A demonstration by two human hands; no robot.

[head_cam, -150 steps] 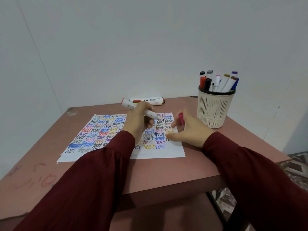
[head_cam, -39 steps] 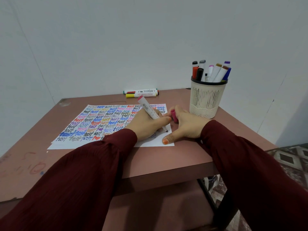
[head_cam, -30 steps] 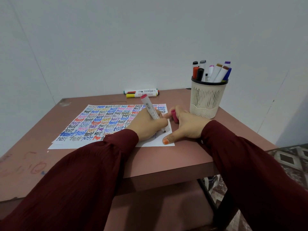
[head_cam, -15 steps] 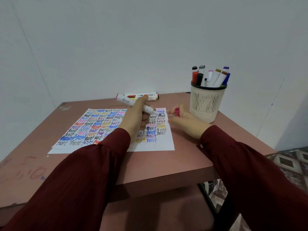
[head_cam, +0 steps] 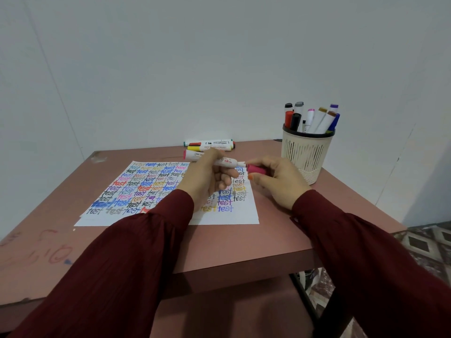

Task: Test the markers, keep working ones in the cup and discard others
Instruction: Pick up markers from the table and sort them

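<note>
Pink-ended marker (head_cam: 225, 162) and pink cap (head_cam: 255, 169), held above the test sheet (head_cam: 231, 218).
The left hand (head_cam: 207, 179) grips the barrel level, its tip just beside the cap pinched in the right hand (head_cam: 278, 181). The marker-filled cup (head_cam: 306, 152) stands to the right, with loose markers (head_cam: 210, 145) beyond the sheet.

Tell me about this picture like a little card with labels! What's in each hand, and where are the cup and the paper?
left hand: grips a white marker, uncapped, held over the paper
right hand: pinches the pink cap, right at the marker's tip
cup: cream, slotted, stands on the table to the right of the paper, full of markers
paper: covered with the word "test" in many colours
loose markers: lie at the table's far edge, behind the paper
</note>
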